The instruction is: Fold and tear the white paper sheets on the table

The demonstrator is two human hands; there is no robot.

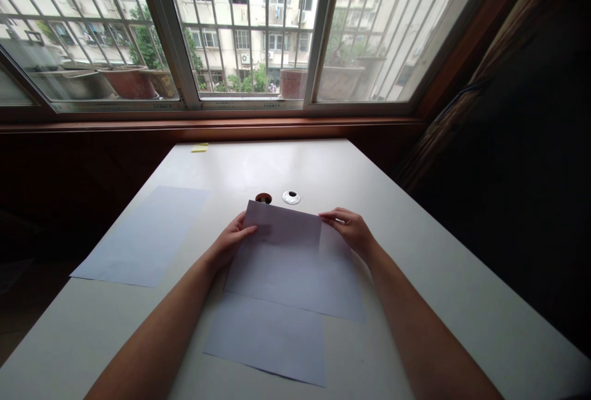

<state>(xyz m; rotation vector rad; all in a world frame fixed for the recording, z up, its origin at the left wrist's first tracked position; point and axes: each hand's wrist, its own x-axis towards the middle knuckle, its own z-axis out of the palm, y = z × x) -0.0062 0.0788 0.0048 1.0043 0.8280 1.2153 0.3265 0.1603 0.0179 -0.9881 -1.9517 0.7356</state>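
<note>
Thin pale paper (277,264) lies in overlapping layers in front of me, its far edge raised off the table. A lower part (272,338) reaches toward me past a crosswise edge, and a lighter part (339,264) sticks out on the right. Whether these are separate sheets or one folded sheet, I cannot tell. My left hand (233,240) grips the far left edge, thumb on top and fingers partly hidden behind. At the far right corner, my right hand (348,228) pinches the paper between thumb and fingers.
Another pale sheet (143,237) lies flat on the white table (397,240) at the left. Beyond the paper are a round hole (263,198) and a silver ring (291,197). Yellow sticky notes (200,148) sit near the far edge, below a barred window (244,37).
</note>
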